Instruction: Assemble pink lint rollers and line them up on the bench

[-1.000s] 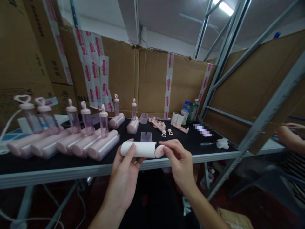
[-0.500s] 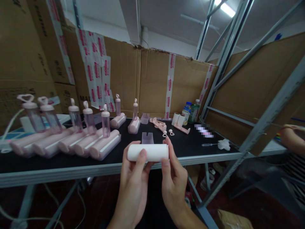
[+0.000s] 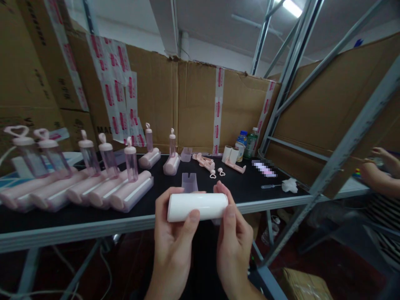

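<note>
A white lint roller refill lies level across both hands, in front of the table edge. My left hand wraps its left end, thumb along the near side. At the right end, my right hand grips with the thumb in front and fingers behind. Just beyond the refill is a translucent pink cover, partly hidden by it. Farther back are pink roller frame parts, small heart-ended caps and two more white refills beside a pink frame piece.
Several pink lint rollers with upright clear handles line the table's left side. Two bottles stand at the back right. A screwdriver and crumpled white tissue lie near a metal rack post. A person's arm shows far right.
The refill has turned in my hands, now showing a glossier face, and sits slightly lower. My left thumb has slid down and right along it. The view has shifted a little to the right.
</note>
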Action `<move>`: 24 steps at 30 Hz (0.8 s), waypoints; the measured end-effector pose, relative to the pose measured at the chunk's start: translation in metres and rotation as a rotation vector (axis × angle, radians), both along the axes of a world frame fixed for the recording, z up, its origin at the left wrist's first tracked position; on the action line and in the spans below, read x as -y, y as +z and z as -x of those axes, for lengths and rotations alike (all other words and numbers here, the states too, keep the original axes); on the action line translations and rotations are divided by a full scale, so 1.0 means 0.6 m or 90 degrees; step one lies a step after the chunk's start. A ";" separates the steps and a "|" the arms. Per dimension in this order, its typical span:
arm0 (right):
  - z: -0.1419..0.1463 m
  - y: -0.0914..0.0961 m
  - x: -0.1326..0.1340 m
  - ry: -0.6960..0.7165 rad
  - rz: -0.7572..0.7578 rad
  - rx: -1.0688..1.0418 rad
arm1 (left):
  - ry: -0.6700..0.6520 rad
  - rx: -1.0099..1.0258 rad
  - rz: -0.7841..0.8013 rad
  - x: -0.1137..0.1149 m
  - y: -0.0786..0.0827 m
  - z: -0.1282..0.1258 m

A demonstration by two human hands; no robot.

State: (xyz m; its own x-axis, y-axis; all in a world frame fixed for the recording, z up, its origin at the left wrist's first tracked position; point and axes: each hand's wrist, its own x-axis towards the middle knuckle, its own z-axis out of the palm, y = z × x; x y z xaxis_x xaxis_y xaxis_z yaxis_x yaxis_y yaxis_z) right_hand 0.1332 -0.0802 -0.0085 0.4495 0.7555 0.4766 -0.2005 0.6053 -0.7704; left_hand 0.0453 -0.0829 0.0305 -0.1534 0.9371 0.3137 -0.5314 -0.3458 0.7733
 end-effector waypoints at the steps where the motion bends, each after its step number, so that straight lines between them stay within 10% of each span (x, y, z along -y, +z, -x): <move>1: 0.002 0.005 0.003 0.002 0.010 -0.036 | 0.005 -0.011 -0.021 0.004 -0.002 -0.005; 15: 0.006 0.027 0.031 -0.016 -0.162 0.023 | -0.036 0.015 -0.067 0.029 -0.009 -0.002; 24: -0.039 0.057 0.031 0.129 -0.220 0.255 | -0.164 0.025 0.151 -0.013 0.026 0.068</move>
State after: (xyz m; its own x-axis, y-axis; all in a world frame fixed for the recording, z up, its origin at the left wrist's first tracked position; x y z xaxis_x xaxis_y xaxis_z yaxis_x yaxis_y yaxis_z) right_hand 0.1568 -0.0988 0.0260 0.0446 0.5772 0.8154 -0.0710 0.8159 -0.5738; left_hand 0.0046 -0.0749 0.0458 0.0904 0.9926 0.0807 -0.6084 -0.0090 0.7936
